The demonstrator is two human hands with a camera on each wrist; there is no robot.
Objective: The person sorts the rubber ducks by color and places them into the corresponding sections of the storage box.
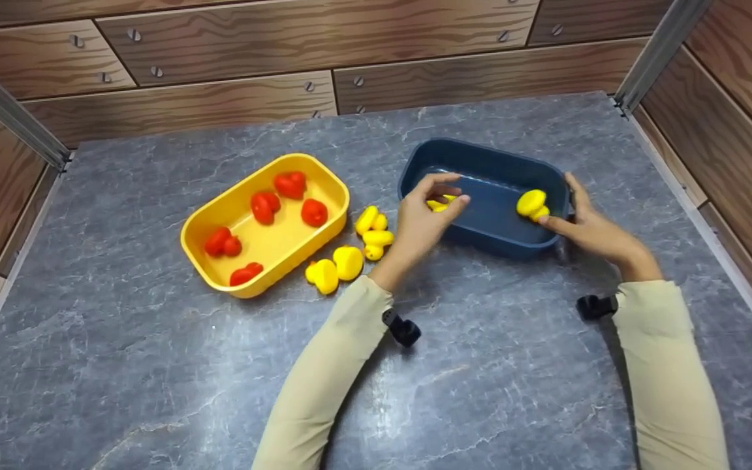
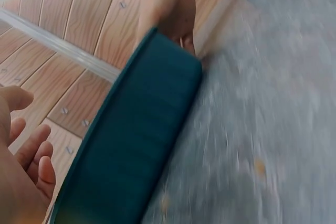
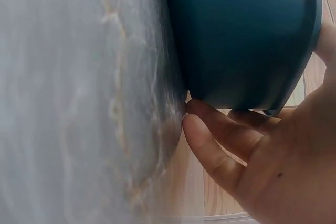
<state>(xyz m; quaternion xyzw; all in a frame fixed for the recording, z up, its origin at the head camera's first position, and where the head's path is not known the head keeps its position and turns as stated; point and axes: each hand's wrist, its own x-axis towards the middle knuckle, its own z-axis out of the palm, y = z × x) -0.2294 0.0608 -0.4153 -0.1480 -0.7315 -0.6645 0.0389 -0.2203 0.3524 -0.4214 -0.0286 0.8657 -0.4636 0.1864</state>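
Observation:
My left hand (image 1: 418, 219) is over the left part of a dark blue bin (image 1: 480, 241), thumb and fingers apart and loosely bent. Below those fingers a yellow toy duck (image 1: 438, 205) shows in part inside the bin; the rest is hidden. In the left wrist view the same hand (image 2: 26, 156) holds nothing, beside the bin's long wall (image 2: 131, 124). My right hand (image 1: 595, 228) grips the bin's right end, thumb over the rim and fingers along the outside. Near that thumb another yellow duck (image 1: 532, 203) lies in the bin. Several fingers show against the end wall (image 3: 247, 51) in the right wrist view.
Left of the blue bin stands a yellow bin (image 1: 271, 254) with several small red toys (image 1: 264, 207) in it. Between the two bins, several yellow ducks (image 1: 348, 262) lie on the grey marbled table (image 1: 121, 365). Wood-patterned walls (image 1: 219, 85) enclose the back and sides.

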